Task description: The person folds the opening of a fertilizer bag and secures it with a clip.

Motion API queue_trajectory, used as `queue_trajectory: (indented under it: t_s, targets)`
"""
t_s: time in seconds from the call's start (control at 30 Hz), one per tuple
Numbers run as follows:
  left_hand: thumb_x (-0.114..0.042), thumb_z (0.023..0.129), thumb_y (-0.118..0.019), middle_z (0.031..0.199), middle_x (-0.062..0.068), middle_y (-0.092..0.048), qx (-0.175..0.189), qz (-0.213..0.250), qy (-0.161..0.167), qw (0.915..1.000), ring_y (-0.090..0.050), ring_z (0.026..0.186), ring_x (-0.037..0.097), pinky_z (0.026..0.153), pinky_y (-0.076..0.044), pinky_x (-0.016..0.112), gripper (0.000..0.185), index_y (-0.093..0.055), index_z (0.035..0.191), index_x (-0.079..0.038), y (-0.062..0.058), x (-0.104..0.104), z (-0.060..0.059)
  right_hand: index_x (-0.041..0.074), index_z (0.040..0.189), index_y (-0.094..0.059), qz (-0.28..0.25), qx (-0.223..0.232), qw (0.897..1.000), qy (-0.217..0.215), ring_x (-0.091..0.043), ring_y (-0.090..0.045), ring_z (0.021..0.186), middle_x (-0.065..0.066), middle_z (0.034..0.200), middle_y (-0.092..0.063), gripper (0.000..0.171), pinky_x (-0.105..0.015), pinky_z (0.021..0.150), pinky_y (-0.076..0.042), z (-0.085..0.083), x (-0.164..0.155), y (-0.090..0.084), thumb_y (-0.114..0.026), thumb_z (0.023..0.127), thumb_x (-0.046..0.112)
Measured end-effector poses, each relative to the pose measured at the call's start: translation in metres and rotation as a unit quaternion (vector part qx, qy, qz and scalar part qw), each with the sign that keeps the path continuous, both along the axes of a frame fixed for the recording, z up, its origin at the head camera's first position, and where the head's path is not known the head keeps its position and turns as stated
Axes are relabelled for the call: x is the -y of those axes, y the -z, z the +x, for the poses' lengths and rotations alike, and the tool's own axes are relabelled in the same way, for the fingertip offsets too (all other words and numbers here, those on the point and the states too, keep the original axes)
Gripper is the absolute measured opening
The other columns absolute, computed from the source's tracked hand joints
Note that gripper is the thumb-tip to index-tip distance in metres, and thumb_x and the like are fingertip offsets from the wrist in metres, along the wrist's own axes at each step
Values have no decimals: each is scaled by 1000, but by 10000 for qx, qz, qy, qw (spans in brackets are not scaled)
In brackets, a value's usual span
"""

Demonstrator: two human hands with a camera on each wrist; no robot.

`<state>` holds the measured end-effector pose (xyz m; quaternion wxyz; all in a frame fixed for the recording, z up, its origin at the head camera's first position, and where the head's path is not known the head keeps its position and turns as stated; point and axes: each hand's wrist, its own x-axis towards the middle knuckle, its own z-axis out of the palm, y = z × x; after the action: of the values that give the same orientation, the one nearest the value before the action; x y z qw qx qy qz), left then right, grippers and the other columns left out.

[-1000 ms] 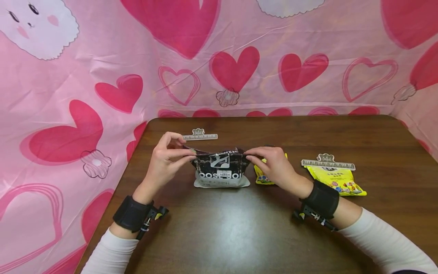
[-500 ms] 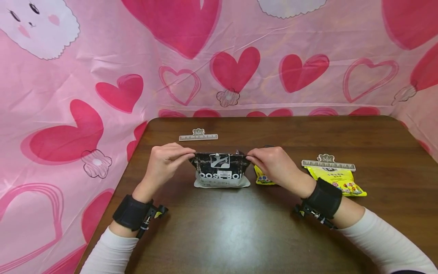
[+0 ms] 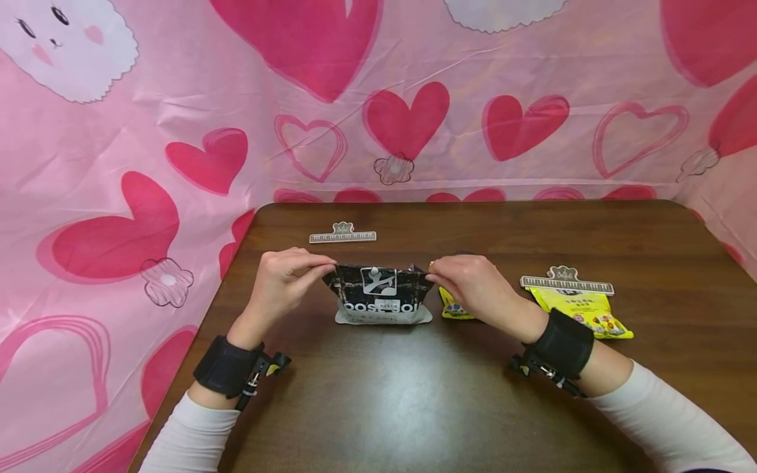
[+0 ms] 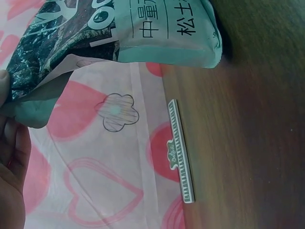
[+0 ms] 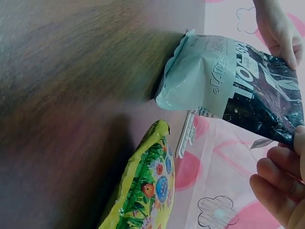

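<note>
table (image 3: 414,407) — yellow pack (image 3: 454,306) half-hidden

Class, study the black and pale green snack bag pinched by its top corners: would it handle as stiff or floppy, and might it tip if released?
The black and pale green snack bag probably handles floppy: its film creases where the left hand and right hand pinch it. It looks puffy, so likely light. Standing on a narrow base, it might tip.
</note>
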<state>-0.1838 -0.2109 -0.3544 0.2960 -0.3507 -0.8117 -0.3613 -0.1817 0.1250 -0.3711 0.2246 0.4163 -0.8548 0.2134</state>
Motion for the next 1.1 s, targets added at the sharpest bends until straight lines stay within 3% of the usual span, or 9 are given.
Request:
queue_trajectory:
  t_s: [0.13, 0.37, 0.57, 0.7, 0.83, 1.1]
  targets:
    - [0, 73, -84, 76, 5, -76, 109, 12, -43, 9999, -60, 60, 7, 52, -31, 16, 18, -80, 89, -8, -1, 0, 1, 11, 92, -69, -9, 23, 10000, -70, -10, -61, 71, 3, 79, -67, 6, -31, 68, -55, -1, 0, 0, -73, 89, 14]
    - [-2, 76, -82, 80, 5, -77, 461, 88, 179, 9987, -69, 72, 11, 64, -47, 15, 18, -79, 92, -7, -1, -1, 0, 12, 95, -72, -86, 325, 9991, -257, -9, -65, 76, 3, 85, -69, 4, -32, 71, -56, -4, -3, 1, -69, 92, 13]
    - [-3, 76, -83, 83, 2, -76, 566, -19, 391, 9976, -68, 76, 6, 63, -47, 16, 19, -79, 93, -9, -5, -1, -1, 15, 96, -70, 88, 472, 9984, -308, -7, -58, 78, 4, 88, -63, 4, -29, 73, -54, -6, -4, -4, -68, 93, 16]
    - [-7, 75, -85, 87, -1, -76, 705, -246, 660, 9950, -66, 79, 4, 63, -47, 16, 23, -79, 98, -10, -10, -4, 0, 15, 104, -71, -65, 573, 9976, -380, -7, -59, 84, 5, 95, -64, 14, -29, 76, -53, -6, -3, -9, -71, 91, 20]
    - [-10, 76, -85, 85, -4, -73, 579, -618, 894, 9924, -61, 75, 4, 58, -43, 18, 23, -79, 98, -12, -17, -14, 2, 14, 111, -70, -305, 584, 9953, -705, -6, -62, 89, 5, 98, -68, 23, -29, 77, -53, -6, 3, -15, -74, 89, 19]
    - [-19, 79, -83, 82, -7, -70, -25, -1493, 784, 9857, -61, 73, 4, 64, -48, 21, 13, -80, 92, -17, -31, -37, 9, 13, 101, -73, -527, 205, 9922, -1112, -8, -62, 85, 3, 92, -69, 15, -27, 76, -55, 0, 30, -24, -77, 86, 15]
